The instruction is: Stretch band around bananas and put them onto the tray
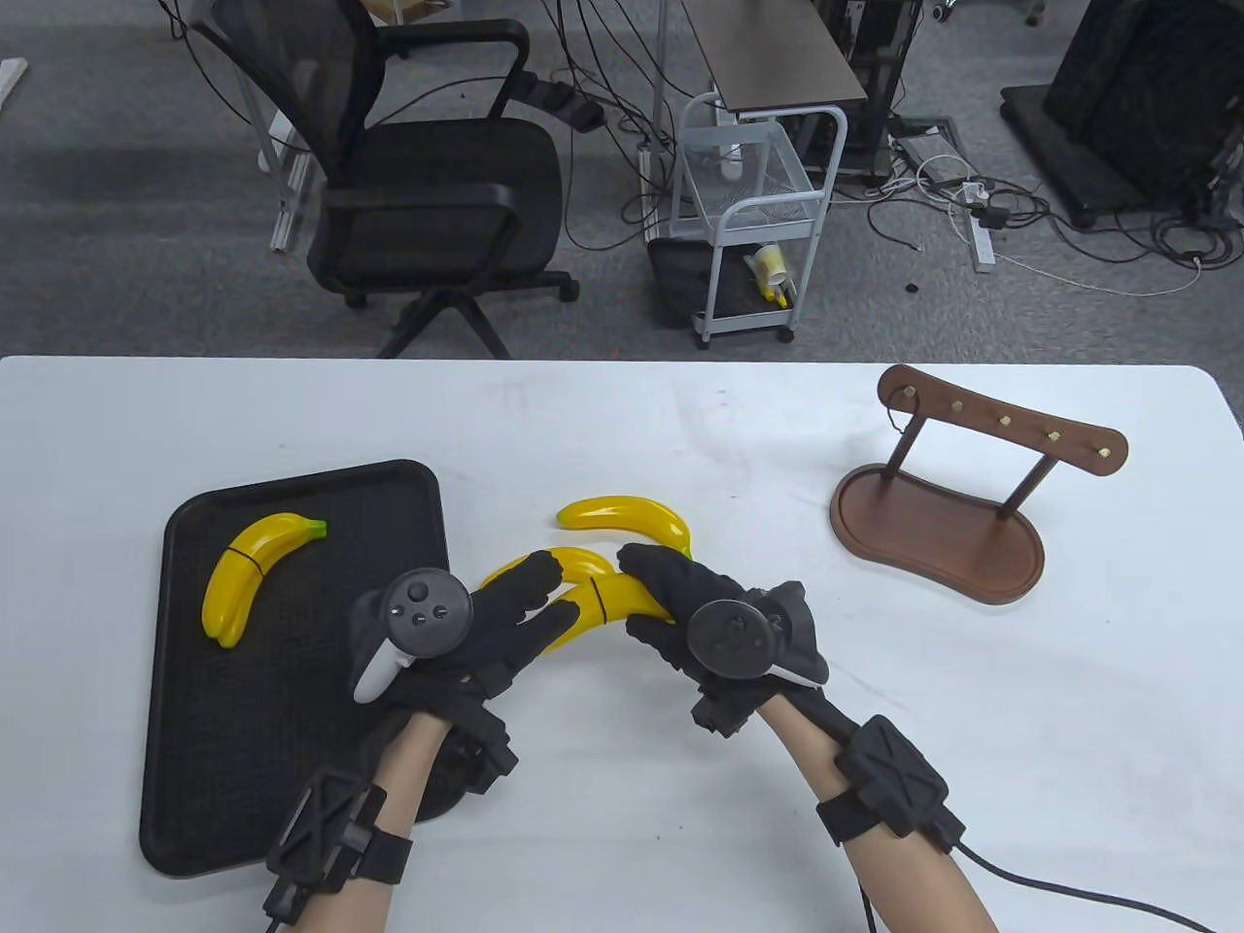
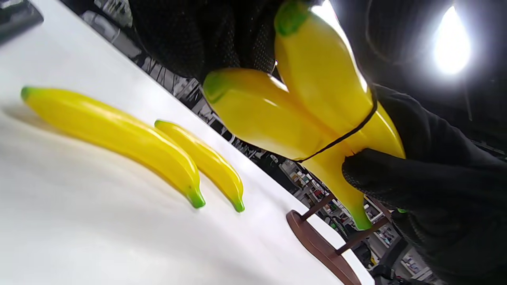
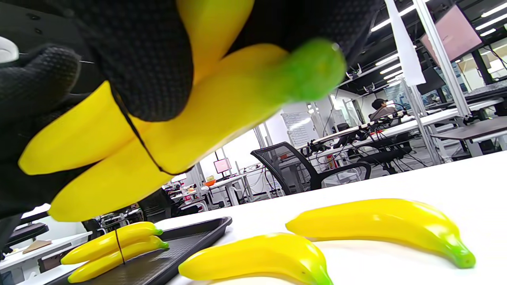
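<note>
Gripping a pair of bananas (image 1: 603,593) from both ends, the right hand (image 1: 680,607) has its fingers (image 3: 142,59) curled over the fruit near the green tips, while the left hand (image 1: 505,622) holds the other end; how tightly the left fingers (image 1: 530,583) are curled cannot be told, since they look nearly straight from above. A thin black band (image 2: 340,136) is seen wrapped round the middle of the pair, and in both wrist views the pair is held clear above the desk (image 1: 622,428). Below it, two loose bananas are left lying on the desk, one (image 1: 627,515) farther off and one (image 3: 257,255) almost under the hands, close together but not touching. A banded pair (image 1: 253,573) has already been laid on the black tray (image 1: 292,758) to the left. A wooden stand (image 1: 948,515) is placed well apart on the right.

The banding of the held pair is judged done, so the carry to the tray is expected. The two bananas are seen splayed apart at one end; if the grip is loosened on one side, the band could slide toward the narrow tips and slip off. The loose banana underneath could also be knocked during the move.
</note>
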{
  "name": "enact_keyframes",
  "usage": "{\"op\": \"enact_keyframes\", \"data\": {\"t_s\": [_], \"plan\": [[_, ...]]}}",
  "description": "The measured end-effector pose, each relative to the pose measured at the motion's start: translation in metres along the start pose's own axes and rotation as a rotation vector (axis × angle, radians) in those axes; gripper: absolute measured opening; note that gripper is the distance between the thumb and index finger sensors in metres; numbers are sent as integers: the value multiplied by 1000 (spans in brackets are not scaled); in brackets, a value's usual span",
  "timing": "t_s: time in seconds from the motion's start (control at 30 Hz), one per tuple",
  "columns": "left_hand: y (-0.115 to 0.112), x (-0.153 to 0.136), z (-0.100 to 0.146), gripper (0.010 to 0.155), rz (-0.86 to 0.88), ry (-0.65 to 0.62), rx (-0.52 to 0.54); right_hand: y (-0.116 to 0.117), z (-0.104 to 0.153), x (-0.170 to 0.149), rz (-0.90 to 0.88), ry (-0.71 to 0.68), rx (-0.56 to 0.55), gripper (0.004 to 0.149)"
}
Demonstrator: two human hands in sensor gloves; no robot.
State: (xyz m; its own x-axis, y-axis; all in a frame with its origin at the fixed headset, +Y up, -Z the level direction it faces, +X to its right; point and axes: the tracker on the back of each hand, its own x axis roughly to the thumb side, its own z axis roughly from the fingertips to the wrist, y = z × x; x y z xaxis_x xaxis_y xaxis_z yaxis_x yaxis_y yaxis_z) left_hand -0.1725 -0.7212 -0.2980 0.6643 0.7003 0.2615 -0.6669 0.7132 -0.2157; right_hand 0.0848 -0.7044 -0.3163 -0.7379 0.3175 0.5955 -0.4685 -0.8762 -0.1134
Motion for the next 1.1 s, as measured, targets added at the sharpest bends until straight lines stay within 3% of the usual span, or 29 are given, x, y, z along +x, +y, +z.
{"op": "enact_keyframes", "data": {"t_s": [0.2,0.8,1.1], "plan": [[-3,13,3,73,-153,-45,45,3,-1,-4,-57,59,37,70],[-21,19,-1,68,-415,-35,31,21,-1,-3,-118,115,112,71],[-20,18,-1,66,-420,-24,51,25,0,-10,-255,114,157,71]]}}
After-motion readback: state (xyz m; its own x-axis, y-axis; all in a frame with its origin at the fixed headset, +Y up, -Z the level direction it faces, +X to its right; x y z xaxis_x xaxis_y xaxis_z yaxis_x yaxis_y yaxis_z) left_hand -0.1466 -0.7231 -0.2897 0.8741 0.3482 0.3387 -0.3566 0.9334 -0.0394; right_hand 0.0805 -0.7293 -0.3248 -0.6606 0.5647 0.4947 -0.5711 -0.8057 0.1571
